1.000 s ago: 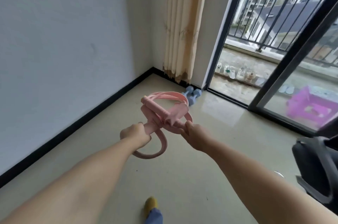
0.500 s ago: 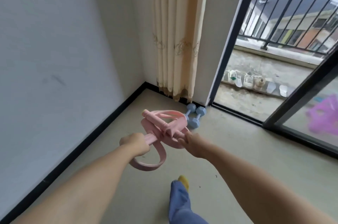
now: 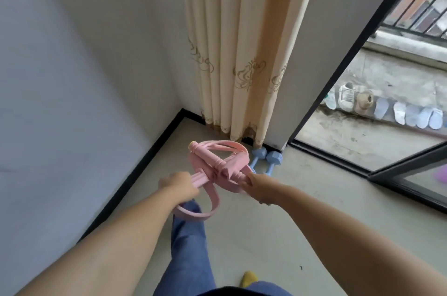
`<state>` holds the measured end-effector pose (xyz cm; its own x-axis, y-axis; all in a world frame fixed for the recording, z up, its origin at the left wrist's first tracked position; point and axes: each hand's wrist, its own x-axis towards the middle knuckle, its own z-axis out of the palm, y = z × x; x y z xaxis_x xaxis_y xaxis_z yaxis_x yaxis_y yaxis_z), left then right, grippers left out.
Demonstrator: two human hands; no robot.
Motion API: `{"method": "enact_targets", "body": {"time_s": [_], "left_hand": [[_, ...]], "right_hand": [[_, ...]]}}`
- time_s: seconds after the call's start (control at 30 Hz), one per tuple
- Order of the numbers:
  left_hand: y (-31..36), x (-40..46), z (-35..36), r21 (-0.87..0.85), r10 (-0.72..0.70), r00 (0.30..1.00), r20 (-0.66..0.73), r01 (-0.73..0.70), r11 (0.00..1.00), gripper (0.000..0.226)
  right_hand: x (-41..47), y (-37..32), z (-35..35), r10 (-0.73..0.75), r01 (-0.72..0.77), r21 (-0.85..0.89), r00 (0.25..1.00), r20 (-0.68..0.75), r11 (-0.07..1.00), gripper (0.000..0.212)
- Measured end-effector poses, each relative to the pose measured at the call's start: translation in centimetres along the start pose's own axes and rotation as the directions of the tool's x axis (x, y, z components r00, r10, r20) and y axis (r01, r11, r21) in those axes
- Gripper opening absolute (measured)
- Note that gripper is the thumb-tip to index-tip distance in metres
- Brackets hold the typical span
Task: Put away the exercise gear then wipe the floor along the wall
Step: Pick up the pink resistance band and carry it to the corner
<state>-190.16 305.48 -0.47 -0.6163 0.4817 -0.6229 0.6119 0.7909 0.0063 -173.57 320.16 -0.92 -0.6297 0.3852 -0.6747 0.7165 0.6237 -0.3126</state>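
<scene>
The left hand (image 3: 177,185) grips one handle of the pink pull-rope exerciser (image 3: 217,167); the right hand (image 3: 260,187) pinches its other end. The blue dumbbells (image 3: 266,159) lie on the floor just beyond, nearer the right hand, long axes pointing toward the wall.

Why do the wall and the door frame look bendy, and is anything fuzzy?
Head view: the wide lens leans the door frame and curtain like a fan. The left hand, right hand and pink resistance band look a little soft, and so do the blue dumbbells. Daylight comes from the balcony.
</scene>
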Motion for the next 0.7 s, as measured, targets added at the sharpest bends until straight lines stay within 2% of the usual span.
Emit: {"method": "enact_targets", "body": {"time_s": [0.1, 0.23, 0.33, 0.43, 0.53, 0.7], "left_hand": [[-0.1, 7.7, -2.4, 0.034, 0.069, 0.996, 0.051, -0.07, 0.997, 0.04], [-1.4, 17.8, -3.9, 0.081, 0.1, 0.978, 0.185, -0.116, 0.99, 0.056], [-2.0, 24.9, -2.4, 0.156, 0.133, 0.952, 0.275, -0.181, 0.971, 0.045], [-1.6, 31.7, 1.7, 0.222, 0.134, 0.942, 0.308, -0.208, 0.953, 0.039], [-0.5, 38.9, 7.6, 0.259, 0.139, 0.943, 0.303, -0.222, 0.94, 0.039], [2.9, 52.0, 18.2, 0.244, 0.201, 0.961, 0.189, -0.244, 0.939, 0.042]], "right_hand": [[6.4, -0.8, -1.4, 0.078, -0.076, 0.151, 0.997, -0.007, 0.986, 0.029], [14.3, -2.0, -1.0, 0.172, -0.177, 0.307, 0.984, 0.043, 0.935, 0.025], [20.5, -1.8, 1.5, 0.24, -0.265, 0.393, 0.964, 0.112, 0.88, 0.022], [27.6, -0.1, 6.0, 0.3, -0.352, 0.466, 0.936, 0.185, 0.812, 0.021], [35.1, 2.3, 10.9, 0.365, -0.411, 0.524, 0.91, 0.194, 0.746, 0.021], [48.0, 7.4, 17.9, 0.492, -0.441, 0.59, 0.867, 0.084, 0.676, 0.033]]}}
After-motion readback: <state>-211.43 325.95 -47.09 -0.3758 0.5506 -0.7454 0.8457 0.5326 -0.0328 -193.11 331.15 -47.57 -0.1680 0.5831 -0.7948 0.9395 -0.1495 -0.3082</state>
